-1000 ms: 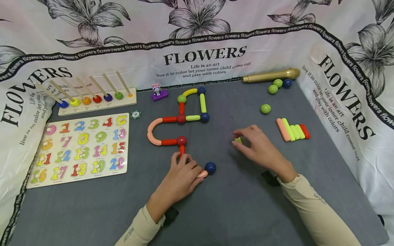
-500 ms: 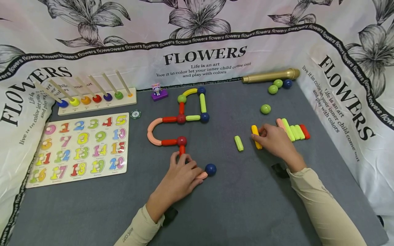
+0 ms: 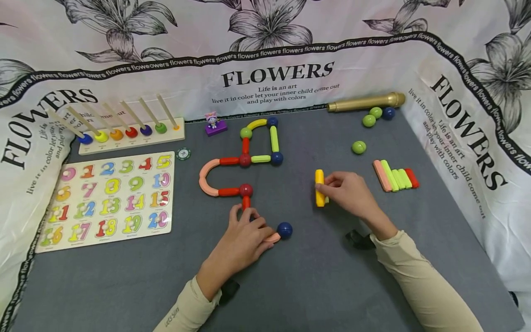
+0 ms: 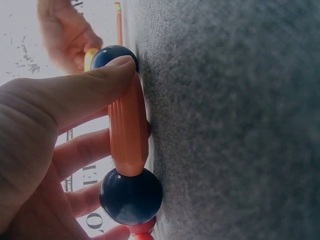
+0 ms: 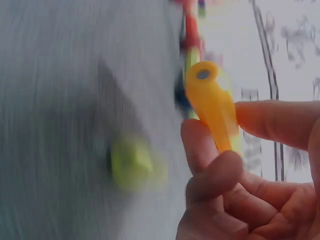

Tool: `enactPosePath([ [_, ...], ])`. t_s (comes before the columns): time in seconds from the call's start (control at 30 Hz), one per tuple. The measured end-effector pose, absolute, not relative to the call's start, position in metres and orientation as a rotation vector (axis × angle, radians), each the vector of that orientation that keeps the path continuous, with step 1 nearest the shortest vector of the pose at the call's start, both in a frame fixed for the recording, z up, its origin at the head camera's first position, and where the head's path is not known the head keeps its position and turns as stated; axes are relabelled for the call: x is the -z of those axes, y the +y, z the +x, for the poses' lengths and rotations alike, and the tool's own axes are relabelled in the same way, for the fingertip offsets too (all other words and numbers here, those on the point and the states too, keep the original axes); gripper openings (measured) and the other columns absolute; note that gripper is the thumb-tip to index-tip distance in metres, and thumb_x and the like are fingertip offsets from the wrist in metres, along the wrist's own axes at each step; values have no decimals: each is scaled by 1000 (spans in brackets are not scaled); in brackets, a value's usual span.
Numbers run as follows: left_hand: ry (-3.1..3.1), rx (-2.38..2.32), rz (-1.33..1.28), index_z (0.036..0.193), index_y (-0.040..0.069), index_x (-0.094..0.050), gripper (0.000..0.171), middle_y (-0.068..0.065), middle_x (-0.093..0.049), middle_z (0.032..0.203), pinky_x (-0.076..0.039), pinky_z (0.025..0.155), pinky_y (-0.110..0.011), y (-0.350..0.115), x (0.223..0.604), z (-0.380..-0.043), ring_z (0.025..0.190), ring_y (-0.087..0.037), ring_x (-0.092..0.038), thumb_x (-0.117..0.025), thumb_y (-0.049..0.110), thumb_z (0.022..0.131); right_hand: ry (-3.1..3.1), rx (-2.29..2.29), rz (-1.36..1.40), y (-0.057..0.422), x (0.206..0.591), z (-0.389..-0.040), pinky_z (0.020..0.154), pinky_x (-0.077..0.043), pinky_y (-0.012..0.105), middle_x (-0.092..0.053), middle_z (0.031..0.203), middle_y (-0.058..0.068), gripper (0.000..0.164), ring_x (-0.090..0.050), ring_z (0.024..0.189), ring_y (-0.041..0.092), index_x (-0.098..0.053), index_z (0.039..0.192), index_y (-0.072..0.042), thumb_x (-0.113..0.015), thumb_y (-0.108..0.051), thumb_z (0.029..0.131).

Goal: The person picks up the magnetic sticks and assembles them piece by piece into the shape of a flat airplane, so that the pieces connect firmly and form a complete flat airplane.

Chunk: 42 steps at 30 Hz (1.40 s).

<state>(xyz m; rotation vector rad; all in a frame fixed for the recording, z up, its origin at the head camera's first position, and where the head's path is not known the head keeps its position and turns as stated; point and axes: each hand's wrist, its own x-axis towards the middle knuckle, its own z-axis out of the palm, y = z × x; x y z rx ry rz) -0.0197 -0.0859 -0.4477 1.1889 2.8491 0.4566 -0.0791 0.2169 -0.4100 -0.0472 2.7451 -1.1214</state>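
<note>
My left hand point(image 3: 242, 240) grips a peach magnetic rod point(image 4: 129, 132) low over the grey table, thumb along its near end. A blue ball point(image 3: 285, 230) sits at that end. Another blue ball point(image 4: 131, 196) joins the far end, next to a red rod point(image 3: 246, 202). This rod belongs to a figure of coloured rods and balls, with a curved peach rod point(image 3: 203, 177) on its left side. My right hand point(image 3: 352, 196) pinches a yellow magnetic rod point(image 3: 319, 188), raised off the table. Below it lies a short lime rod point(image 5: 132, 165), mostly covered in the head view.
Several loose rods lie in a row, with a red rod point(image 3: 412, 178) at their right end. Green balls, one a lone ball point(image 3: 358, 147), and a gold tube point(image 3: 365, 102) are behind. A number board point(image 3: 109, 230), bead abacus point(image 3: 176, 133), token point(image 3: 183, 154) and purple toy point(image 3: 216, 128) stand left.
My right hand let go of the lime rod, picked up the yellow rod beside the row, and carried it left over the lime one. My left hand stays in place.
</note>
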Motion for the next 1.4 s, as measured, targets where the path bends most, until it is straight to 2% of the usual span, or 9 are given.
enactPosePath([
  [0.17,2858,-448,1190,105,22,-83,17,3,-72,100,-32,110,-70,-86,448,-20,117,-29,-56,-79,37,99,2647,1219,-109,185,419,-76,55,-41,29,-72,79,7,22,-56,61,19,-75,98,0,-78,-21,98],
  [0.4,2849,-448,1185,107,22,-83,18,3,-72,102,-32,111,-70,-86,447,-21,115,-28,-57,-78,38,100,2545,1255,-136,162,430,-74,54,-47,32,-72,73,4,21,-62,58,22,-75,96,-2,-78,-23,98],
  [0.77,2836,-392,1189,110,25,-83,19,3,-70,103,-33,110,-70,-87,446,-21,116,-28,-57,-77,40,100,2456,1297,-182,140,439,-72,48,-43,29,-67,68,3,19,-59,50,19,-74,94,-3,-76,-21,101],
  [1.2,2819,-425,1160,110,24,-83,18,2,-71,104,-31,111,-70,-88,445,-21,116,-28,-57,-79,38,99,2511,1227,-217,137,441,-72,45,-42,29,-59,61,0,21,-55,45,16,-71,89,-6,-74,-21,102],
  [1.4,2842,-458,1179,107,24,-83,17,2,-71,102,-33,110,-71,-88,448,-20,114,-29,-59,-82,37,97,2557,1270,-240,151,434,-78,45,-41,31,-64,64,4,22,-57,45,20,-74,95,-4,-71,-23,105],
])
